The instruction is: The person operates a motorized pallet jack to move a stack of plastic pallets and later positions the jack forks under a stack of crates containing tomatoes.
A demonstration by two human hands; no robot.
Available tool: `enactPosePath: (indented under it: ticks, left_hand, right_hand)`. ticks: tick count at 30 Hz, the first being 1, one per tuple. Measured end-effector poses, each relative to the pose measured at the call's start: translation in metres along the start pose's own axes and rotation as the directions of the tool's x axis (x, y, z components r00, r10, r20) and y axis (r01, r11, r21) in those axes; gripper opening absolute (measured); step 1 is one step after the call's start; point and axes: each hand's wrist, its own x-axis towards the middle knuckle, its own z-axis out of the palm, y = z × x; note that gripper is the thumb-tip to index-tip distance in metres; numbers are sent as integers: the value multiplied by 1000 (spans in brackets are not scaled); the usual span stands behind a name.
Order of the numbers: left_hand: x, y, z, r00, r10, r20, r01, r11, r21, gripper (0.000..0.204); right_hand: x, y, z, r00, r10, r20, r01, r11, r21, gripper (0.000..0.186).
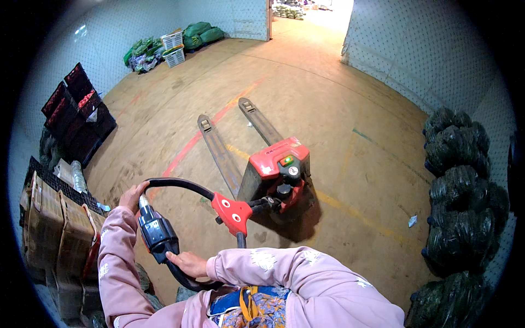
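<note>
A red and black electric pallet truck (279,158) stands in front of me, its two forks (219,150) pointing away and low over the floor. Its loop-shaped tiller handle (183,182) is swung over to my left, with a red centre plate (231,213). My left hand (133,197) is closed round the far left curve of the loop. Lower down, my right hand (188,264) grips the near side of the loop, beside the black control head (158,232). Part of the left fingers is hidden behind the handle.
Dark plastic-wrapped bundles (462,202) line the right wall. On the left stand wrapped cartons (46,224) and dark stacked crates (76,109). White baskets (174,49) and green sacks (202,34) sit at the back wall, left of a bright doorway (314,33).
</note>
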Motion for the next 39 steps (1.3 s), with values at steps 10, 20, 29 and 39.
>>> enactPosePath:
  ticks: [10, 20, 29, 39]
  left_hand:
    - [4, -18, 26, 995, 76, 69, -74, 997, -22, 42]
    - [38, -32, 32, 839, 537, -81, -541, 841, -23, 25]
    - [19, -45, 5, 684, 725, -74, -729, 684, -32, 7]
    - [-33, -40, 67, 518, 852, 79, -852, 522, -46, 10]
  right_hand:
    - [18, 19, 9, 994, 99, -38, -100, 995, -30, 76]
    - [24, 20, 23, 950, 42, -311, -94, 983, -156, 78]
    - [-11, -45, 66, 854, 330, -403, -320, 943, 92, 68]
    - [-48, -14, 134, 657, 123, -744, -540, 766, -350, 59]
